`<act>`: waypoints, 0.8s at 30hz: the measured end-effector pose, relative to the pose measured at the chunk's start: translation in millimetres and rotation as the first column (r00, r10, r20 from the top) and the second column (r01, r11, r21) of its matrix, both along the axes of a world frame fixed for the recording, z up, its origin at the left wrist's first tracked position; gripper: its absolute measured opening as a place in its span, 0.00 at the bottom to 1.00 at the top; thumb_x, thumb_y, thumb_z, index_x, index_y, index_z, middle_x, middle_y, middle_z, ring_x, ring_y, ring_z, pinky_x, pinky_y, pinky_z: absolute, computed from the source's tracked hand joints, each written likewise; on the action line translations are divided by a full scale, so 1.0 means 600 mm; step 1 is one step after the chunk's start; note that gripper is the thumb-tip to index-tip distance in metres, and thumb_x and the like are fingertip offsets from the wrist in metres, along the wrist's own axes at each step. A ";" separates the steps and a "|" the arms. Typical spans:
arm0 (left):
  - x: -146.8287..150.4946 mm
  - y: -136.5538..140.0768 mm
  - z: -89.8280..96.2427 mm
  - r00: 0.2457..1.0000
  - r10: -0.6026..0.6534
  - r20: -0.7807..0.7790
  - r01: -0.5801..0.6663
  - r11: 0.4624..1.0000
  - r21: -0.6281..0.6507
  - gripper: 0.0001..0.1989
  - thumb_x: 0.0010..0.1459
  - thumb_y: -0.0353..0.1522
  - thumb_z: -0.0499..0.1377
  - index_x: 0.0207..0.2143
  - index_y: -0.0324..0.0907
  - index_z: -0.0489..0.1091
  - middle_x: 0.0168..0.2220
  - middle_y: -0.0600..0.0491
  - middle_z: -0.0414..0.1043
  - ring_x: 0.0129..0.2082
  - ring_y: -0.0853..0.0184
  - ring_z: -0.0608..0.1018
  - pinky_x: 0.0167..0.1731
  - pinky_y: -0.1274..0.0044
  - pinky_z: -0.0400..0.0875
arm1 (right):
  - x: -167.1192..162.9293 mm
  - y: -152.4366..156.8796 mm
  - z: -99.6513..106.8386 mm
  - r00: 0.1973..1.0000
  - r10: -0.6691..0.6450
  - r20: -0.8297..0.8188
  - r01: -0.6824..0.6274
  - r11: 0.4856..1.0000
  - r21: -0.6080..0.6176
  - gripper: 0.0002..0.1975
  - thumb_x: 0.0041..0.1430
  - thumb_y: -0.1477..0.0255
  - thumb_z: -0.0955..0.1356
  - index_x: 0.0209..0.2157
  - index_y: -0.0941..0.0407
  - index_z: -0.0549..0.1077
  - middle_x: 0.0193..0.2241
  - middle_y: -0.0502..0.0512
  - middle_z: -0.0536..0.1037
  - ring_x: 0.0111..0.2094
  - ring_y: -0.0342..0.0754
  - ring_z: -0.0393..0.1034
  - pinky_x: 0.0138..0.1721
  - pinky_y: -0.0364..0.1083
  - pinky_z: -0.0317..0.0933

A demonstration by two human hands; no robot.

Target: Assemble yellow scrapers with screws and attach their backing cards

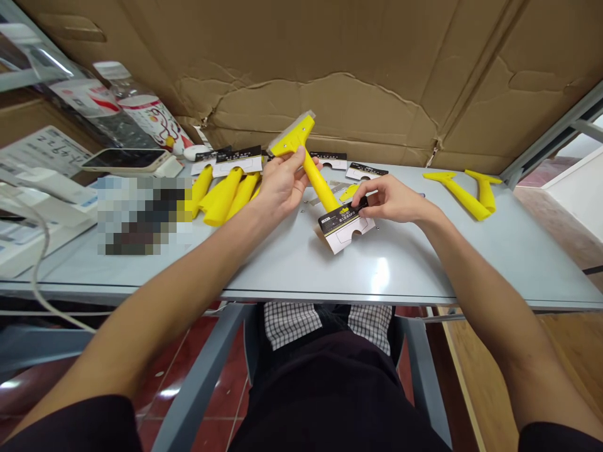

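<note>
My left hand (285, 182) is closed around the neck of a yellow scraper (316, 176), just below its wide head with a blade edge. The scraper tilts, head up and left, handle end down toward the right. At that lower end is a black-and-white printed card (346, 226) with a notch in its bottom edge. My right hand (384, 199) pinches the card's upper right corner between thumb and fingers. Behind the hands, partly hidden, lie a yellow scraper part (349, 192) and small metal pieces.
Several yellow scrapers with cards (226, 198) lie left; two yellow scraper handles (464, 194) lie right. More cards (367, 171) rest at the back. A phone (125, 159), bottles (146, 110) and a white cable (40, 257) are left. A cardboard wall (320, 56) stands behind the table (282, 270).
</note>
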State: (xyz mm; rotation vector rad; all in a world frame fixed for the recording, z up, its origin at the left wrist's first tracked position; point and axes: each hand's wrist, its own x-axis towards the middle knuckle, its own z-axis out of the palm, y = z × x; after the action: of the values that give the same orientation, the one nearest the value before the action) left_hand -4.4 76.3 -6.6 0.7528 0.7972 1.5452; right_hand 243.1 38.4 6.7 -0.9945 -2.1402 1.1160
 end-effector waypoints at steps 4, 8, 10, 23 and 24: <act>0.000 0.000 0.005 0.994 0.024 -0.107 -0.030 0.998 -0.054 0.15 0.60 0.35 0.75 0.46 0.52 0.76 0.39 0.52 0.82 0.53 0.59 0.84 0.44 0.71 0.85 | 0.000 -0.003 0.005 1.000 -0.007 -0.001 0.007 1.000 -0.003 0.10 0.50 0.74 0.76 0.37 0.54 0.81 0.37 0.51 0.82 0.29 0.43 0.70 0.31 0.46 0.65; 0.007 -0.006 0.000 0.985 -0.039 -0.167 0.026 0.996 -0.083 0.20 0.56 0.39 0.76 0.49 0.57 0.77 0.39 0.52 0.82 0.54 0.55 0.84 0.41 0.67 0.85 | 0.000 -0.005 0.010 0.998 0.025 -0.059 -0.025 1.000 0.005 0.11 0.49 0.74 0.76 0.37 0.55 0.79 0.38 0.53 0.81 0.34 0.46 0.73 0.35 0.47 0.69; 0.011 -0.008 -0.004 0.985 -0.043 -0.168 0.029 0.996 -0.086 0.19 0.56 0.39 0.76 0.49 0.56 0.77 0.39 0.52 0.82 0.53 0.55 0.85 0.42 0.67 0.84 | 0.003 -0.005 0.012 0.997 0.032 -0.073 -0.032 0.999 0.006 0.14 0.48 0.74 0.77 0.40 0.54 0.80 0.41 0.54 0.82 0.38 0.48 0.75 0.37 0.48 0.72; 0.044 -0.049 -0.035 0.978 -0.195 -0.070 0.188 0.977 -0.097 0.14 0.59 0.32 0.76 0.39 0.46 0.73 0.40 0.50 0.80 0.48 0.59 0.85 0.45 0.69 0.84 | 0.049 -0.004 0.047 0.979 0.181 0.092 -0.152 0.953 -0.262 0.13 0.50 0.66 0.82 0.28 0.53 0.78 0.27 0.50 0.81 0.29 0.48 0.75 0.32 0.48 0.68; 0.047 -0.053 -0.036 0.975 -0.211 -0.074 0.202 0.973 -0.108 0.15 0.59 0.33 0.76 0.39 0.46 0.72 0.40 0.49 0.80 0.48 0.58 0.85 0.44 0.68 0.84 | 0.052 -0.003 0.045 0.979 0.179 0.098 -0.146 0.950 -0.277 0.14 0.50 0.65 0.83 0.27 0.53 0.77 0.27 0.50 0.81 0.30 0.49 0.75 0.33 0.48 0.68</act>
State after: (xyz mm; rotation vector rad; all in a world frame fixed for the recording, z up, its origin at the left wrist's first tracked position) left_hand 23.8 44.7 -28.4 0.8056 0.8250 1.2850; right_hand 274.1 36.9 33.9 -1.0418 -2.2419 1.4931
